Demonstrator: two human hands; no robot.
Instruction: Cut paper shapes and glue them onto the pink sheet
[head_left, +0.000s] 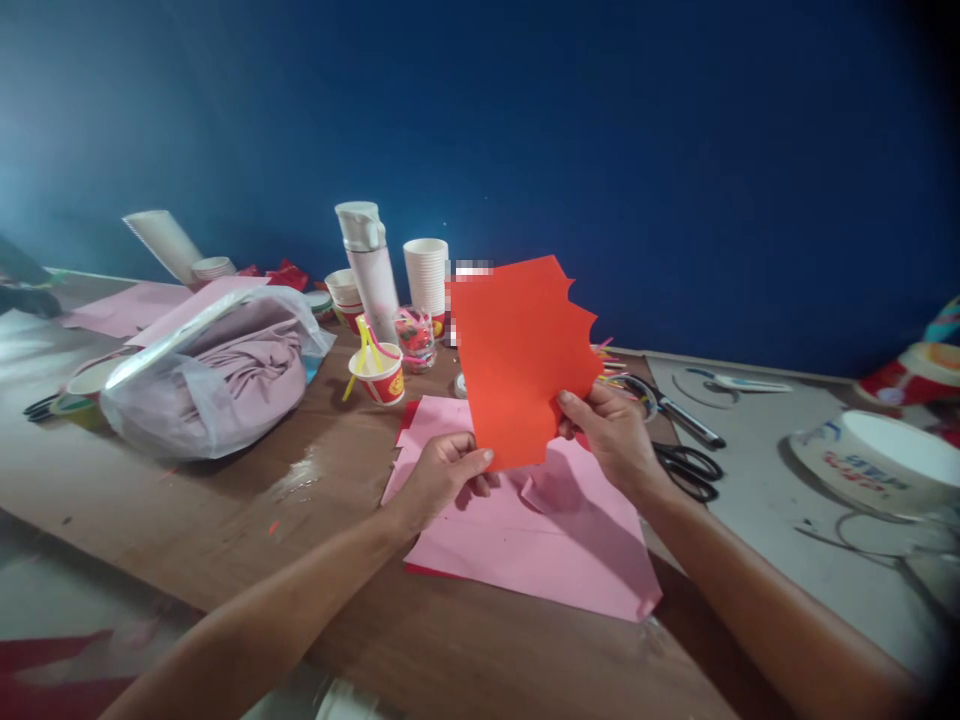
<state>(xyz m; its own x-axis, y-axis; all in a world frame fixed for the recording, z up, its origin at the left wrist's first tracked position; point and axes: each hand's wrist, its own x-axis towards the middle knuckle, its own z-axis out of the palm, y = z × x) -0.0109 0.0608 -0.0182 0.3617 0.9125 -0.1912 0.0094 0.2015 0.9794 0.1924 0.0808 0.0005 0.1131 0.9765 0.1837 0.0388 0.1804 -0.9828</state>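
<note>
Both my hands hold up an orange-red sheet of paper (517,355) with a jagged, cut right edge. My left hand (439,475) pinches its lower left corner, thumb on the front. My right hand (611,430) grips its lower right edge, fingers closed on it. The sheet stands upright above pink paper sheets (525,530) lying on the brown table (300,510).
Black scissors (686,465) and a pen (686,420) lie right of my right hand. A paper cup with straws (379,372), a white bottle (371,265), a cup stack (426,275) and a jar (415,338) stand behind. A plastic bag of cloth (214,375) sits left; a white bowl (877,460) right.
</note>
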